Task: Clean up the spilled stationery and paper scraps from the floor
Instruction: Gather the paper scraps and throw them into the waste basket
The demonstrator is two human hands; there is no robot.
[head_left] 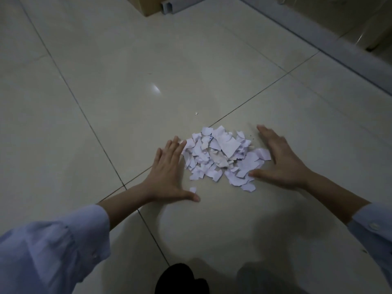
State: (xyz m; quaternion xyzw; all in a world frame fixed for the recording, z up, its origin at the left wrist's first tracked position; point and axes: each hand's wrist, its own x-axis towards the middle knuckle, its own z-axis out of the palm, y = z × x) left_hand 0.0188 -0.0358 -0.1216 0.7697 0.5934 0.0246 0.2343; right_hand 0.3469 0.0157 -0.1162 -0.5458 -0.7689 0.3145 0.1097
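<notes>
Head view: scraps [220,155] lay heaped between straight fingers of left hand [167,175] and right hand [282,164] (stray [196,113] beyond fingertips); pickup remained.

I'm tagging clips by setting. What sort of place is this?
Indoors, likely an office or storeroom, though I cannot be sure: a glossy tiled floor, a cardboard box and a grey plastic channel at the far edge, and torn paper scraps heaped on the tiles.
</notes>
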